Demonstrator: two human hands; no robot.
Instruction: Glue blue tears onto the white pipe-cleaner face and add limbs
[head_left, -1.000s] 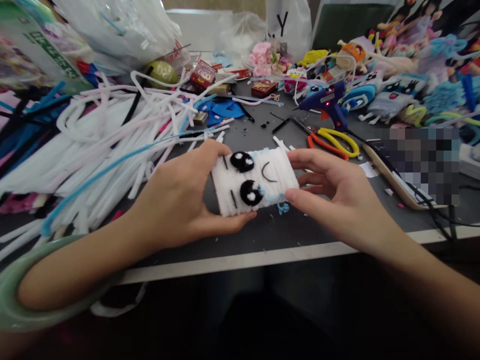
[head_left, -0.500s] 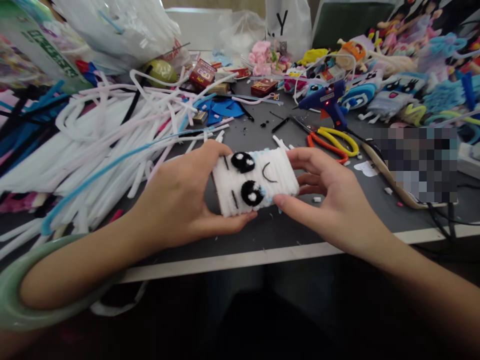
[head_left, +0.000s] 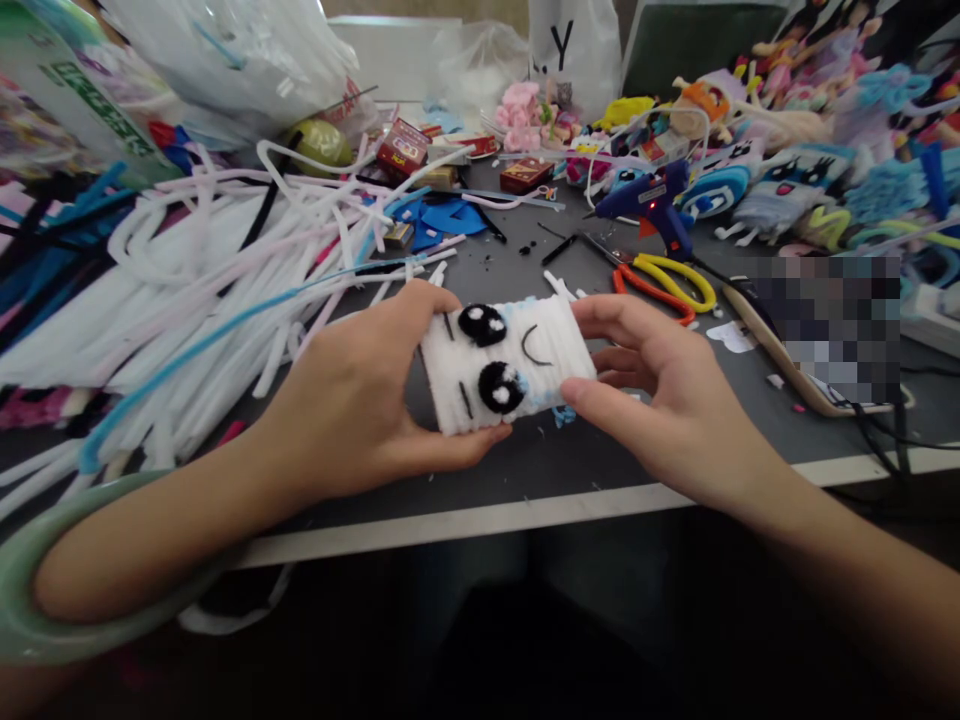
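Note:
A white fuzzy rectangle (head_left: 517, 385) made of pipe cleaners, with two black pompom eyes and a thin black curved mouth, is held just above the dark table (head_left: 525, 470). My left hand (head_left: 360, 400) grips its left end, thumb below and fingers behind. My right hand (head_left: 660, 395) grips its right end, thumb on the lower right corner where light blue fuzz shows. A pale green bangle (head_left: 45, 600) sits on my left wrist.
A big heap of white, pink and blue pipe cleaners (head_left: 187, 290) covers the left of the table. A blue glue gun (head_left: 649, 205), yellow and orange scissors (head_left: 667, 285), small boxes (head_left: 529, 175) and finished fuzzy figures (head_left: 780, 195) lie behind. A tablet (head_left: 795, 350) lies at right.
My right thumb has shifted slightly right along the lower edge of the white piece. The piece and my left hand have barely moved.

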